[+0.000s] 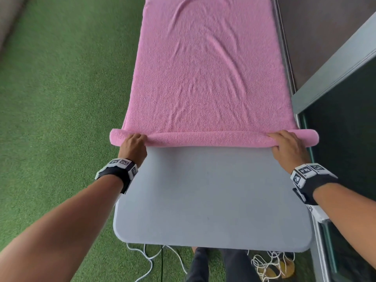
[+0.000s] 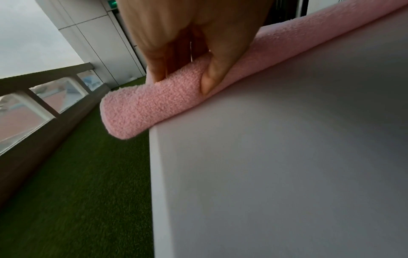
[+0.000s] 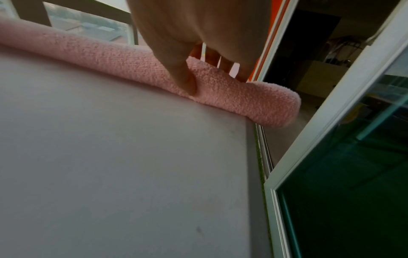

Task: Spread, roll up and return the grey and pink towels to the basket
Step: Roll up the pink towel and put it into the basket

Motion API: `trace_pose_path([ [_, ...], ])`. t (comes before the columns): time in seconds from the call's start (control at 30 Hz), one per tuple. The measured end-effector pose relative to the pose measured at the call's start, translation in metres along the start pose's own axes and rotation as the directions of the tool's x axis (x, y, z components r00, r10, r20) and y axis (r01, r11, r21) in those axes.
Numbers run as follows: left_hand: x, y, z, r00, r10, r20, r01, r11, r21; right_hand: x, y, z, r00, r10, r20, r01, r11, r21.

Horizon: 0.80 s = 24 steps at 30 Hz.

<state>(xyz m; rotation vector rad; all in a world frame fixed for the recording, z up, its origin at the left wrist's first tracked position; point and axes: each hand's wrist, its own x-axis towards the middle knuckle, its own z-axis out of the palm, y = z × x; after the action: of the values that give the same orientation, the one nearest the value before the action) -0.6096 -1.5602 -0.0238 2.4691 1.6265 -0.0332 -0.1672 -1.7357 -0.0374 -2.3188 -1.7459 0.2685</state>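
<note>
pink towel partly rolled on the grey table

across the middle of the head view, the pink towel [image 1: 207, 74] lies spread along the grey table [image 1: 211, 200], its near edge wound into a thin roll whose ends overhang both table sides. the left hand [image 1: 133, 144] grips the roll at centre left, fingers curled over, thumb pressed beneath. the right hand [image 1: 289, 147] holds it at centre right the same way. green turf [image 1: 61, 98] fills the left of the frame.

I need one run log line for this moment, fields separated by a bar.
step: rolling pink towel | left hand: grips roll's left end | right hand: grips roll's right end | surface: grey table | roll: just started
</note>
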Motion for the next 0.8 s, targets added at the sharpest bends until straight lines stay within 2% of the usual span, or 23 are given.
trace_pose_path([
  [0.13, -0.03, 0.004, 0.003, 0.999, 0.042, 0.026, -0.041, 0.999, -0.023, -0.023, -0.002, -0.003, 0.998, 0.056, 0.036, -0.056, 0.998, -0.017],
  [0.3, -0.103, 0.005, 0.012, 0.996, 0.086, 0.012, -0.085, 0.995, -0.05, -0.106, -0.006, -0.006, 0.997, 0.075, 0.027, -0.076, 0.997, 0.015],
  [0.5, -0.188, 0.009, 0.025, 0.994, 0.1, 0.036, -0.096, 0.991, -0.096, -0.202, -0.016, -0.009, 0.981, 0.164, 0.099, -0.166, 0.986, 0.014],
  [0.6, -0.227, 0.012, 0.029, 0.994, 0.11, 0.02, -0.107, 0.987, -0.123, -0.24, -0.017, -0.011, 0.976, 0.167, 0.138, -0.17, 0.985, 0.014],
  [0.7, -0.258, 0.011, 0.033, 0.992, 0.118, 0.035, -0.112, 0.983, -0.146, -0.266, -0.015, -0.012, 0.966, 0.168, 0.195, -0.164, 0.986, -0.036],
  [0.8, -0.263, 0.011, 0.028, 0.988, 0.111, 0.109, -0.097, 0.988, -0.121, -0.268, -0.013, -0.014, 0.962, 0.153, 0.228, -0.137, 0.987, -0.086],
])
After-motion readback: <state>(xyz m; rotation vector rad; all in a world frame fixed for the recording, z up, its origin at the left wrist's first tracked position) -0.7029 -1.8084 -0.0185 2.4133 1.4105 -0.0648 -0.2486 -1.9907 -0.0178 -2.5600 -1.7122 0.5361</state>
